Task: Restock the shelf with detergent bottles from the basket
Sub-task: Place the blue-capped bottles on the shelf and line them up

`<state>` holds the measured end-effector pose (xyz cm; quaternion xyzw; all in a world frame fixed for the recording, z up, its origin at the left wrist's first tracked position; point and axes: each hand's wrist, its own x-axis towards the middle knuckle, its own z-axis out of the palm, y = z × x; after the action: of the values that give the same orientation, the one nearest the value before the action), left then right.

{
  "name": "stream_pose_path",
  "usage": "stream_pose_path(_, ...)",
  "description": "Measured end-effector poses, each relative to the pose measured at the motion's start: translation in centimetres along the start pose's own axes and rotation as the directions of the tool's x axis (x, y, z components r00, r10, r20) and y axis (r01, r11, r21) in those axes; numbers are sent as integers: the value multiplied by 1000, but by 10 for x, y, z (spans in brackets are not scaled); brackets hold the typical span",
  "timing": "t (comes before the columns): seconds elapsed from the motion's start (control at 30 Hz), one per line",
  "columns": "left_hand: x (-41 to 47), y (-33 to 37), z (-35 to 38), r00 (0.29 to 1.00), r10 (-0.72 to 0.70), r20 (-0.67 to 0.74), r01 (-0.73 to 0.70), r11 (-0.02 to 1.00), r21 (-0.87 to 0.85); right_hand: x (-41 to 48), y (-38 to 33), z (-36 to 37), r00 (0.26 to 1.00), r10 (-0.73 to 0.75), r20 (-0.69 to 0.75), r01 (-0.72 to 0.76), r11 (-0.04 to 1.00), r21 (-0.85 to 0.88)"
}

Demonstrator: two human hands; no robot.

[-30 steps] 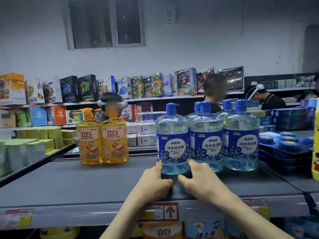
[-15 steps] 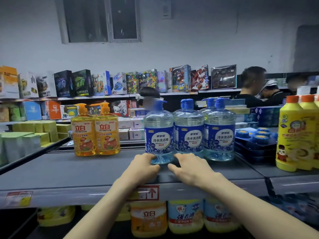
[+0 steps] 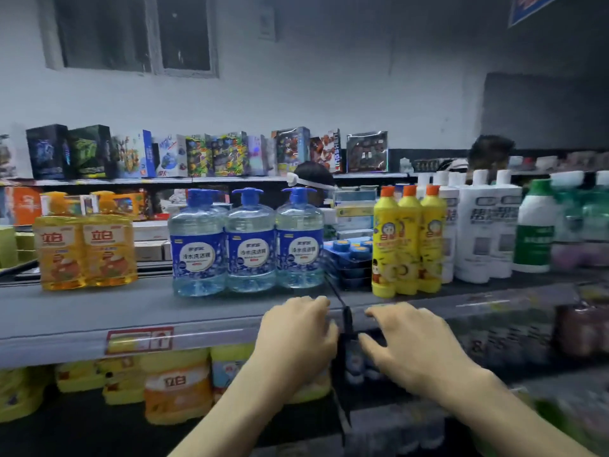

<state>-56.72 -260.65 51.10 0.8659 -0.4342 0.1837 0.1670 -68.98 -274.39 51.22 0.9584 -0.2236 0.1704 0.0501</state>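
Hands have come back off the detergent bottles (image 3: pixel 250 249): a moment ago both were touching the base of the front one, and now my left hand (image 3: pixel 296 338) and right hand (image 3: pixel 415 351) hover at lower centre of the frame over the front lip of the shelf (image 3: pixel 82 311), holding nothing. The left has its fingers loosely curled, the right has them spread and relaxed, with a black divider (image 3: pixel 346 319) between them. The three blue-capped bottles stand upright in a tight row at centre frame, labels facing me, so I judge that placement finished. My view has swung rightward, bringing yellow bottles (image 3: pixel 407 245) and white bottles (image 3: pixel 484 232) into the right of the frame. The basket is out of sight, and I would go back to it next.
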Motion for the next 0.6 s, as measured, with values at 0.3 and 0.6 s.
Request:
stream_pose_path(0.3, -55, 188, 106, 959, 161, 233, -148, 986, -76, -156, 161, 35, 961, 250, 121, -246, 968, -51)
stream_pose_path(0.6, -126, 328, 234, 717, 338, 610, -279, 941, -194, -313, 257, 130, 745, 588, 314, -589, 801, -103)
